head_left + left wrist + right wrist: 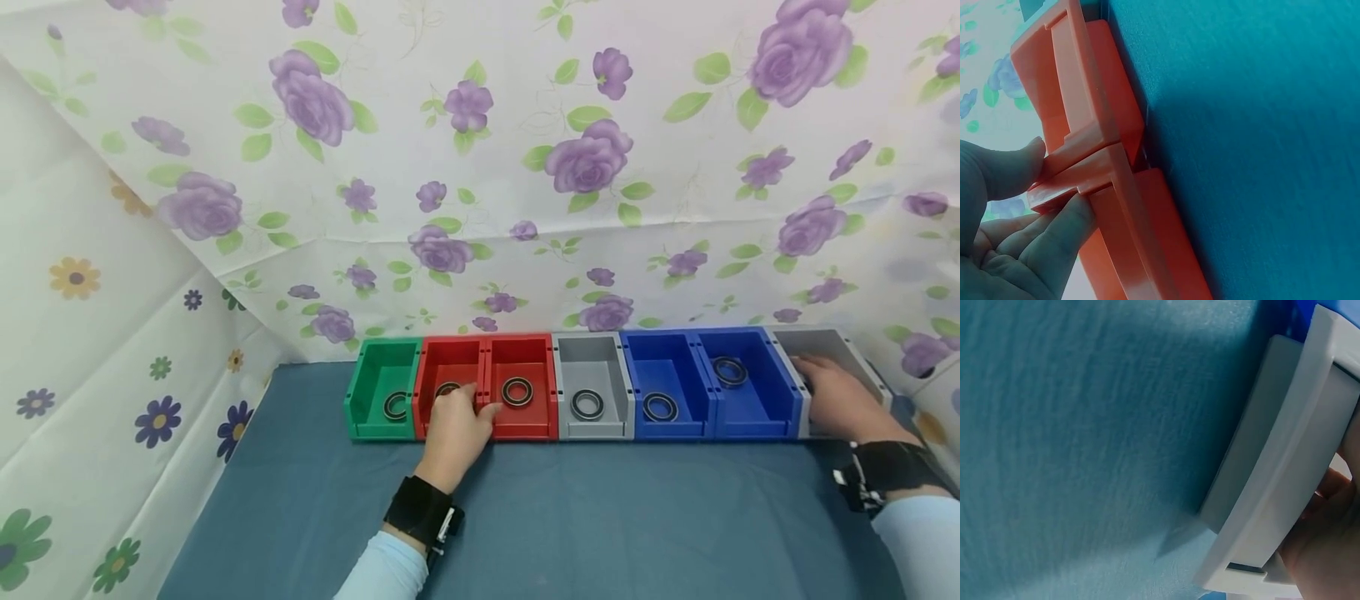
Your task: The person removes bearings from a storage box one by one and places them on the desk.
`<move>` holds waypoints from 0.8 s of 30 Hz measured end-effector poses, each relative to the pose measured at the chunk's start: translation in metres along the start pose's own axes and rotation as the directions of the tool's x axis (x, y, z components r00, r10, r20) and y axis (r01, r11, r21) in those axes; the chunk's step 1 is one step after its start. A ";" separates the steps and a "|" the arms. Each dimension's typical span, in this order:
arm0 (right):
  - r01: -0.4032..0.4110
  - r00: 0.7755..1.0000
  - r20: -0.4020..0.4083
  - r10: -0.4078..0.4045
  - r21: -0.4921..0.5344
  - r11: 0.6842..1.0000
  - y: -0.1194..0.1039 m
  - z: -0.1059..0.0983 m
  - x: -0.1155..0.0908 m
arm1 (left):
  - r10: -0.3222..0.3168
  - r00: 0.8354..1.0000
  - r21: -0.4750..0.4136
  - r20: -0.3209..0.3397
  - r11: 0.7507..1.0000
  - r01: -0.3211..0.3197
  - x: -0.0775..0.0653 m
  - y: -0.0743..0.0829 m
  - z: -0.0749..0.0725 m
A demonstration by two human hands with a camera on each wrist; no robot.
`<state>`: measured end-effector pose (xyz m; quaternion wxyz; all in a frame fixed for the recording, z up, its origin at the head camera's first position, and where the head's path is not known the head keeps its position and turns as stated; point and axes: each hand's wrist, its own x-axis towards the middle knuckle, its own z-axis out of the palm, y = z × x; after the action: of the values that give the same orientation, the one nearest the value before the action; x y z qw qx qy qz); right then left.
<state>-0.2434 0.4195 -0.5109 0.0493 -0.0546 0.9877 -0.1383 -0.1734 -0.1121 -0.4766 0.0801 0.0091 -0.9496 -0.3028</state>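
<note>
My left hand (pixel 456 429) is at the two red bins, the left red bin (pixel 450 354) and the right red bin (pixel 522 347). In the left wrist view, its thumb (pixel 1019 167) and fingers (pixel 1054 247) pinch the adjoining side walls where these bins meet. A bearing (pixel 517 392) lies in the right red bin; another (pixel 447 388) in the left one is partly covered by the hand. My right hand (pixel 840 400) reaches into the grey bin (pixel 817 340) at the right end. Its fingers curl behind the front wall (pixel 1291 475), and I cannot tell what they hold.
Left of the red bins, a green bin (pixel 384 354) holds a bearing (pixel 395 406). To their right stand a grey bin (pixel 588 358) and two blue bins (pixel 660 354), each with one bearing. All line up on a blue-grey cloth (pixel 637 517) before a flowered backdrop (pixel 525 200).
</note>
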 end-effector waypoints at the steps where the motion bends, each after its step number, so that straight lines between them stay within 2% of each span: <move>1: -0.010 1.000 -0.002 0.010 -0.003 1.000 -0.001 0.000 0.000 | 0.002 1.000 0.001 -0.003 1.000 -0.002 0.000 0.000 0.000; 9: -0.059 0.998 0.006 0.060 -0.054 0.997 -0.006 -0.004 -0.006 | 0.023 1.000 0.009 -0.021 1.000 -0.023 -0.002 0.000 -0.002; 17: -0.037 0.998 0.040 0.040 -0.072 0.997 -0.008 -0.009 -0.008 | 0.006 1.000 0.004 -0.005 1.000 -0.006 0.000 0.001 -0.002; 24: -0.008 0.999 -0.050 0.005 -0.047 0.999 -0.007 -0.012 -0.015 | 0.010 1.000 -0.008 -0.009 1.000 -0.010 0.001 0.000 -0.001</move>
<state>-0.2287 0.4177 -0.4966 0.0238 -0.0490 0.9917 -0.1161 -0.1738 -0.1131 -0.4758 0.0857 0.0055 -0.9481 -0.3062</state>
